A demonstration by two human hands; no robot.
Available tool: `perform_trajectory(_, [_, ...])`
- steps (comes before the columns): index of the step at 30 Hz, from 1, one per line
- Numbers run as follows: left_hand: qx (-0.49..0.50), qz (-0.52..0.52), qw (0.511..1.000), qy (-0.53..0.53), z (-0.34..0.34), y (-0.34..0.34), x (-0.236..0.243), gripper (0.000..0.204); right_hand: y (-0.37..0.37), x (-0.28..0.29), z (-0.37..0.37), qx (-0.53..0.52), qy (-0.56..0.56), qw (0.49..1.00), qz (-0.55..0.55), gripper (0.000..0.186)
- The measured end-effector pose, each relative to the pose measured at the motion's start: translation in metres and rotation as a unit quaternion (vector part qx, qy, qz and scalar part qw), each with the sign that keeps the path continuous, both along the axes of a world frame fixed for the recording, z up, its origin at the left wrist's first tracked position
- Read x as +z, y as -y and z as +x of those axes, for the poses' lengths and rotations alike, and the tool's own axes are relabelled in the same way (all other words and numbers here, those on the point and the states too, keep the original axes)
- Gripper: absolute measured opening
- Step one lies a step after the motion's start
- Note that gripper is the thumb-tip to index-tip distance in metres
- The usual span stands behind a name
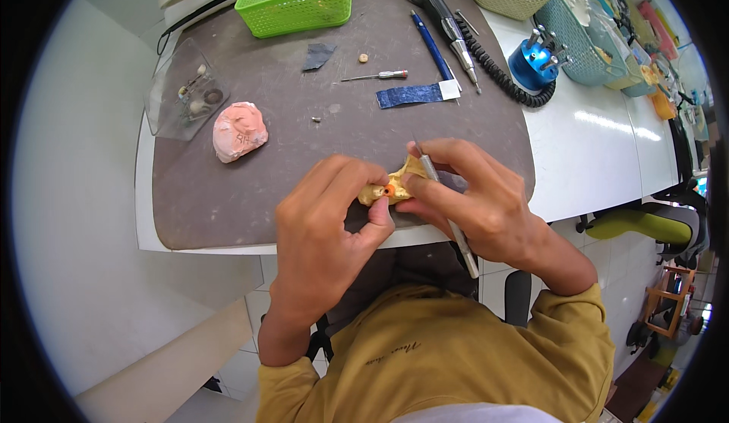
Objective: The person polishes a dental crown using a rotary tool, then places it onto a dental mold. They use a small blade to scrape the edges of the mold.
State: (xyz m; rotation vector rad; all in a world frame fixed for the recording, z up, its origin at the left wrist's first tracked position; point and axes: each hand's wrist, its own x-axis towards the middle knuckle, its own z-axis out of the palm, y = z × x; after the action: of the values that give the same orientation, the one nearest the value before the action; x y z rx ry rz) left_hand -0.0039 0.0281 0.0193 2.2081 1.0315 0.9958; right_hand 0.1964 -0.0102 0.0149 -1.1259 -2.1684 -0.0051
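A yellow dental cast [372, 194] with a small orange part [389, 190] around a dark hole is between my hands, near the table's front edge. My left hand [323, 222] is closed, its thumb and forefinger pinching the cast's left side close to the orange part. My right hand [482, 195] grips a slim metal hand tool [463, 248], its thin tip pointing up and away from me. The same hand's fingers also press on the cast's right side. What the lower fingers of both hands do underneath is hidden.
A pink cast [240, 131] and a clear tray [186, 93] lie left. Beyond my hands are a small screwdriver [376, 76], a blue strip [410, 96], a blue pen [431, 45] and a rotary handpiece [448, 28]. A green basket [295, 24] and blue bur holder [534, 64] stand farther off.
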Motion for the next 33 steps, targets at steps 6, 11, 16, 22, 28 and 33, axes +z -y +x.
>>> perform_trajectory(6, [-0.009, 0.01, 1.0, 0.014, 0.002, 0.001, -0.005, 0.023, 0.0, -0.001, 0.001, 0.004, 0.004, 1.0, -0.003, 0.022])
perform_trajectory(11, [-0.036, 0.015, 0.999, 0.026, 0.001, -0.004, -0.002, 0.024, 0.0, -0.002, 0.003, 0.012, 0.012, 1.0, 0.0, 0.021])
perform_trajectory(16, [-0.044, -0.005, 0.999, 0.027, 0.001, -0.008, 0.0, 0.023, 0.001, -0.002, 0.004, 0.01, 0.019, 1.0, -0.005, 0.022])
perform_trajectory(22, [0.002, -0.023, 0.999, 0.031, 0.005, 0.0, 0.002, 0.022, 0.0, -0.002, 0.004, 0.009, 0.019, 1.0, -0.009, 0.024])
perform_trajectory(28, [0.024, -0.023, 0.999, 0.034, 0.007, 0.002, 0.0, 0.021, 0.001, -0.001, 0.003, 0.007, 0.023, 1.0, -0.016, 0.024])
perform_trajectory(33, [0.013, -0.024, 0.999, 0.03, 0.006, 0.001, -0.002, 0.021, 0.001, -0.001, 0.002, 0.007, 0.019, 1.0, -0.014, 0.024])
